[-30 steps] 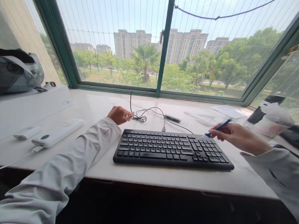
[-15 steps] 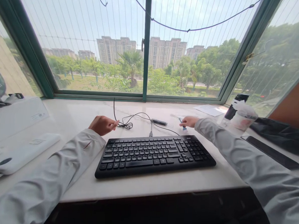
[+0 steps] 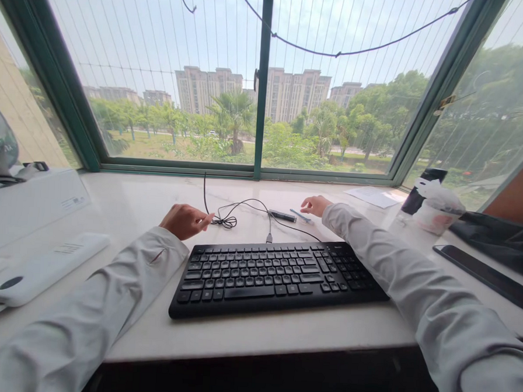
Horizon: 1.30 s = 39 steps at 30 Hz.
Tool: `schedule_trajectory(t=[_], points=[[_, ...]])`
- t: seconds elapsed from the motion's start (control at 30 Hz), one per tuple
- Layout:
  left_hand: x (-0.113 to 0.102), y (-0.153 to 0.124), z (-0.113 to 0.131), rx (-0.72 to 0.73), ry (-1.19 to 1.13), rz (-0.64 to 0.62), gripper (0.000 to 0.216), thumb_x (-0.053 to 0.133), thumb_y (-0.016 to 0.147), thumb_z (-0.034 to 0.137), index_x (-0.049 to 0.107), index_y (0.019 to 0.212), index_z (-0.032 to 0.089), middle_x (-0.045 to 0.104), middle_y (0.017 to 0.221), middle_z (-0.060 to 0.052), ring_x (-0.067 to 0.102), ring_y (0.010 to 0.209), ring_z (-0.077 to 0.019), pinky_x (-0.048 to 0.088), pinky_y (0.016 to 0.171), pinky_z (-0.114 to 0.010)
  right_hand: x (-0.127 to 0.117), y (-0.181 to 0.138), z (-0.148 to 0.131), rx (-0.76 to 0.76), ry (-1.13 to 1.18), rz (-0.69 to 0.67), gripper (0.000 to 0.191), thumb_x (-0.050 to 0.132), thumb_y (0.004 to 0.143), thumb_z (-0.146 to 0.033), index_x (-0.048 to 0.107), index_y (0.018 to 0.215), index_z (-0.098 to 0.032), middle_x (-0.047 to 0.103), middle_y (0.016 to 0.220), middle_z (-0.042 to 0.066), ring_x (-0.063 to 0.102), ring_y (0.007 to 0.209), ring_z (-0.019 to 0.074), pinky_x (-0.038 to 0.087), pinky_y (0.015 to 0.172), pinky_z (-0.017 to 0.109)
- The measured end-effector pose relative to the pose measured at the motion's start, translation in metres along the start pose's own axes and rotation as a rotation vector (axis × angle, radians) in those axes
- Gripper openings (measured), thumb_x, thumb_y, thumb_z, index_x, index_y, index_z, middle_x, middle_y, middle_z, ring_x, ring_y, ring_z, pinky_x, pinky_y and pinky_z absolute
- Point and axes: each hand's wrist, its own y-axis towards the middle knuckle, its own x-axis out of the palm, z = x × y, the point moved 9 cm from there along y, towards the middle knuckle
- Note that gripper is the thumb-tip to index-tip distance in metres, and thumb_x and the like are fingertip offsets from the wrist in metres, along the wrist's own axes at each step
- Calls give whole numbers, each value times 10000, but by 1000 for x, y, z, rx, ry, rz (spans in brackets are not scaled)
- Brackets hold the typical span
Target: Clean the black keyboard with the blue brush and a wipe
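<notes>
Brush [image 3: 300,215] lies behind the keyboard [image 3: 263,278], right hand [image 3: 316,205] beside it, half-open, seemingly empty. Left hand [image 3: 184,221], loosely curled, is at the cable [image 3: 230,222]; can't tell from here if it's gripping. I'd raise the right one straight up so nothing rolls.

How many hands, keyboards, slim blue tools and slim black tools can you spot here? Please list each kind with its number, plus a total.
Hands: 2 (left hand, right hand)
Keyboard: 1
Slim blue tool: 1
Slim black tool: 1
Total: 5
</notes>
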Motion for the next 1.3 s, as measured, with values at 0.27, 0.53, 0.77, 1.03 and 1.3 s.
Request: schedule_trajectory(t=[0.27, 0.53, 0.77, 1.03, 1.3], points=[[3, 1, 1, -2, 19, -17, 520, 438, 927, 470, 715, 561, 227, 718, 610, 4, 642, 655, -135, 327, 623, -237, -7, -19, 57, 173, -73, 45, 246, 755, 724, -404, 775, 871, -209, 743, 942, 68, 663, 885, 217, 495, 779, 271], [2, 0, 0, 3, 1, -7, 508, 444, 919, 468, 711, 558, 231, 720, 616, 13, 645, 664, -136, 329, 633, -233, -10, -31, 74, 246, -48, 111, 376, 751, 710, -483, 771, 984, -227, 730, 1029, 88, 648, 950, 235, 497, 827, 295], [2, 0, 1, 9, 3, -11, 527, 424, 924, 470, 710, 551, 232, 719, 609, 3, 638, 647, -139, 324, 623, -236, -10, -33, 89, 327, -31, 146, 398, 720, 737, -498, 754, 1034, -236, 706, 1090, 97, 637, 1004, 248, 489, 886, 335], [2, 0, 1, 21, 13, 11, 528, 440, 923, 475, 708, 541, 228, 700, 569, -2, 636, 619, -140, 322, 609, -242, -7, -33, 107, 410, 46, 176, 291, 768, 685, -399, 794, 903, -208, 734, 990, 128, 666, 965, 275, 518, 879, 344], [2, 0, 3, 28, -3, 7, 534, 432, 928, 476, 718, 552, 225, 710, 582, -7, 652, 640, -145, 345, 615, -240, -14, -33, 127, 410, 185, 149, 525, 606, 798, -610, 764, 1049, -177, 760, 870, 82, 691, 734, 191, 542, 656, 267]])
